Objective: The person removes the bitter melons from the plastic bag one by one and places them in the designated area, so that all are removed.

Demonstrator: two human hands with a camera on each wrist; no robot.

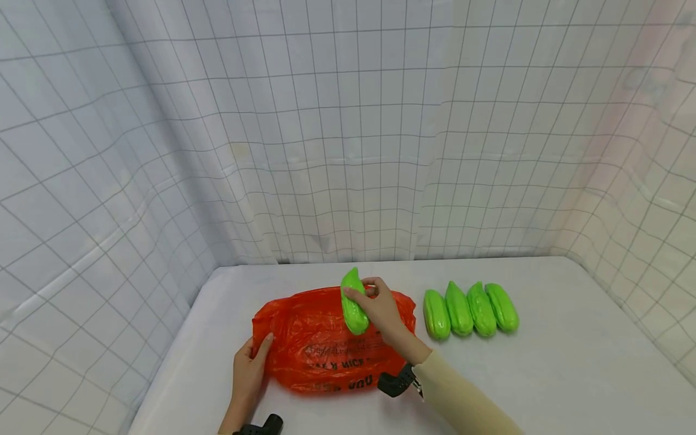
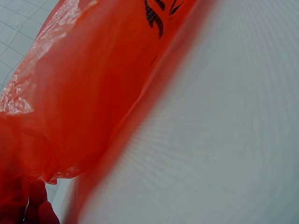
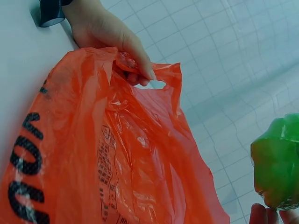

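Observation:
A red plastic bag [image 1: 310,320] with black print lies across the middle of the white table. At its left end, my left hand [image 1: 247,368] grips the bag's handle [image 3: 173,74], with thumb and fingers around the film in the right wrist view. Above the bag, my right hand [image 1: 383,311] holds a glossy bright green, pod-shaped piece [image 1: 354,319] with a pointed tip, pinched between thumb and fingers. The same green piece [image 3: 275,163] shows at the right edge of the right wrist view, fingertips beneath it. What is inside the bag is hidden.
Several similar green pod-shaped pieces [image 1: 459,311] lie side by side on the table [image 1: 565,362], right of the bag. White curtains [image 1: 353,133] with a dark grid pattern enclose the table at the back and sides. Both wrists wear black camera mounts [image 1: 396,382].

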